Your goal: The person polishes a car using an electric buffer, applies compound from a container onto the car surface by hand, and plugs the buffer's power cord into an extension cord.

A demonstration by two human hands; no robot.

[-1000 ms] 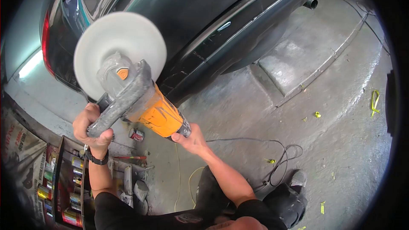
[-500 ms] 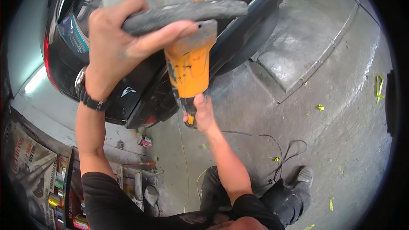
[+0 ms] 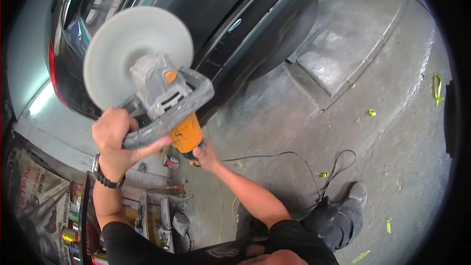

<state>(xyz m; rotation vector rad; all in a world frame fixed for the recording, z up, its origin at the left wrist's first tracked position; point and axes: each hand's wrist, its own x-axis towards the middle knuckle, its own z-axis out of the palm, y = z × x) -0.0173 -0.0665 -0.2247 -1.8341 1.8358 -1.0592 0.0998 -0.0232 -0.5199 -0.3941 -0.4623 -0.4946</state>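
Both my hands grip an orange and grey car polisher. My left hand is wrapped round the left end of its grey loop handle, with the thumb stretched along the bar. At the rear of the orange body, my right hand closes round the dark grip. The polisher's large white round pad faces up and left, its surface smeared as if spinning. Behind the pad is the dark car; whether the pad touches its bodywork I cannot tell.
A black cord runs over the concrete floor and loops near my foot. At lower left, a shelf holds several cans beside a printed sheet. A red can lies near the wall. Yellow tape scraps dot the floor.
The polisher has moved down and left in view and tilted, so its pad and grey head now show fully. Both hands moved with it, keeping their grip.
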